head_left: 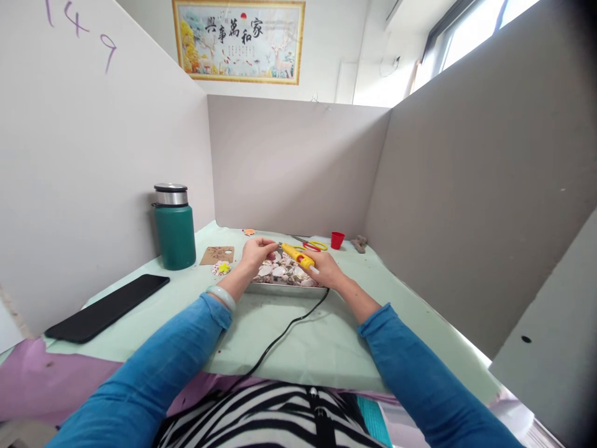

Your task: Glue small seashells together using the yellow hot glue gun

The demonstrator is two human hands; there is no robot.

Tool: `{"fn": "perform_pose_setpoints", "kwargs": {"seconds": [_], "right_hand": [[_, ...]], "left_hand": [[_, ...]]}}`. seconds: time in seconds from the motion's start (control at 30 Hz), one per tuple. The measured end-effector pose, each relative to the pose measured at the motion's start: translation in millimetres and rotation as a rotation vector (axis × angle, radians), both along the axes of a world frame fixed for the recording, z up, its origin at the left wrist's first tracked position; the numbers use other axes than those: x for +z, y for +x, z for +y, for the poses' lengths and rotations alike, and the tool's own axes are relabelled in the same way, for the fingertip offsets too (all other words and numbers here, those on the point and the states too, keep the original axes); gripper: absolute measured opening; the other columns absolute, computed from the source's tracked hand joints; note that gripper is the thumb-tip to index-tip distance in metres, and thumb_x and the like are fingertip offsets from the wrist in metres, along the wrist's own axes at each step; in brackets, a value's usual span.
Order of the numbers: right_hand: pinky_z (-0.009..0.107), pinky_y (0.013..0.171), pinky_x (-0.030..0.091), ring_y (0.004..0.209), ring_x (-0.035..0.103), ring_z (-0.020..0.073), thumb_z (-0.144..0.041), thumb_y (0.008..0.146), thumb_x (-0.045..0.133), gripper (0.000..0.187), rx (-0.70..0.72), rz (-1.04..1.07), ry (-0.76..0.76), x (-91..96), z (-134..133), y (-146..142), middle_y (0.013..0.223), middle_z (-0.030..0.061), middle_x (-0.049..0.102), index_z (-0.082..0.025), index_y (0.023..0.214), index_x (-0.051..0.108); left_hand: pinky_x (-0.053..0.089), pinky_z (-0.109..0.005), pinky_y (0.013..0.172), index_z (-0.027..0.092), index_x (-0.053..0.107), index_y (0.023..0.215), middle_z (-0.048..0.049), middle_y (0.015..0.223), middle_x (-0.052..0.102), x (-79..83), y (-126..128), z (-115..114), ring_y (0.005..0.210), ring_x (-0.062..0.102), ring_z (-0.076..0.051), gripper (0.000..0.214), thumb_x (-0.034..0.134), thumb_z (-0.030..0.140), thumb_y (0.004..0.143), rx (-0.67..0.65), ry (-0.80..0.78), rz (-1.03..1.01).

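My right hand (328,269) is wrapped round a yellow hot glue gun (297,256), whose tip points up and to the left. A pale glue stick pokes out of its back end. Close to that tip, the fingers of my left hand (259,254) are pinched together; whatever they hold is too small to make out. Beneath both hands lies a shallow metal tray (284,289) filled with seashells (280,272). The gun's black cord (284,331) runs across the cloth toward my lap.
A green bottle (175,233) and a long black case (109,308) stand and lie at left. Nearby are a brown card (217,255) and a small yellow flower-like piece (224,267). Scissors (317,246), a red cup (337,240) and a grey-brown lump (359,243) sit behind. Partition walls (298,165) surround the table.
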State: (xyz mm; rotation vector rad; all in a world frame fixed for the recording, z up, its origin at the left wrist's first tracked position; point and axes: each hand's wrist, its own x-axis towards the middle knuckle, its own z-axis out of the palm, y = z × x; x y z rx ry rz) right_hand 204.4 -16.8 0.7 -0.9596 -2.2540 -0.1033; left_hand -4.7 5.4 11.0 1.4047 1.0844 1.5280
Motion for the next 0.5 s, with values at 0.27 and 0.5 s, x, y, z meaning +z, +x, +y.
{"fn": "perform_pose_setpoints", "kwargs": {"seconds": [0.27, 0.5], "right_hand": [[0.024, 0.06, 0.033, 0.063, 0.049, 0.0146, -0.029, 0.082, 0.048, 0.016, -0.035, -0.033, 0.01, -0.3, 1.1, 0.6, 0.074, 0.0036, 0.061, -0.018, 0.086, 0.059], [0.024, 0.061, 0.033, 0.066, 0.051, 0.0154, -0.024, 0.078, 0.05, 0.016, -0.105, -0.054, 0.02, -1.9, 3.9, 1.1, 0.077, 0.0041, 0.063, -0.018, 0.089, 0.06]], "left_hand": [[0.047, -0.025, 0.054, 0.011, 0.059, 0.073, 0.0002, 0.055, 0.059, -0.9, 0.0, 1.1, 0.046, 0.053, -0.009, 0.028, 0.075, 0.026, 0.055, -0.061, -0.049, -0.098], [0.047, -0.026, 0.055, 0.011, 0.059, 0.073, -0.0006, 0.058, 0.06, -2.2, -0.4, 2.6, 0.047, 0.053, -0.009, 0.029, 0.076, 0.027, 0.055, -0.051, -0.014, -0.1]]}}
